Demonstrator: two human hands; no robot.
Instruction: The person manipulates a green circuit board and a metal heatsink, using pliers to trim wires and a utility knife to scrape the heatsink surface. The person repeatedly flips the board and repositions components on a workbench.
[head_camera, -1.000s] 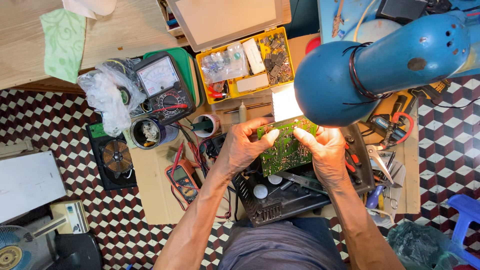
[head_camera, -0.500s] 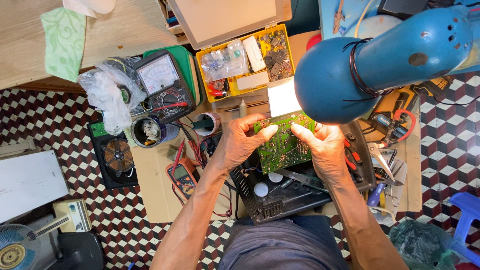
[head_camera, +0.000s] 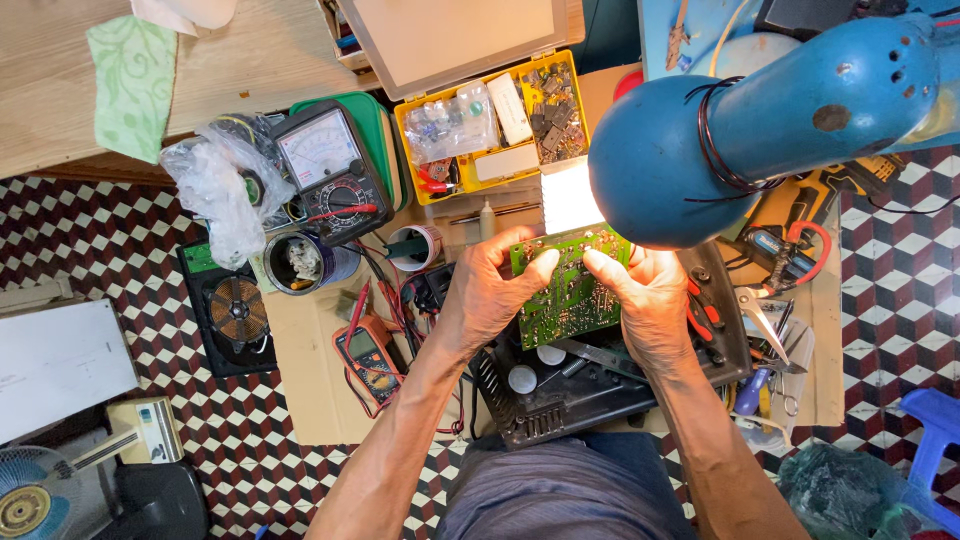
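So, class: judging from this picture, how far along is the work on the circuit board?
Done: the green board is out of the black casing, which lies open below it. In hand: the left hand and right hand hold the board under the blue lamp. Left: the board is not back in the casing.

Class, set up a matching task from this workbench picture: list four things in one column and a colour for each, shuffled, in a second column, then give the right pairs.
Things:
1. circuit board held by the left hand and right hand
2. desk lamp
3. parts organiser box
4. housing below the board

Colours:
A. yellow
B. black
C. green
D. blue

Pairs: 1-C, 2-D, 3-A, 4-B
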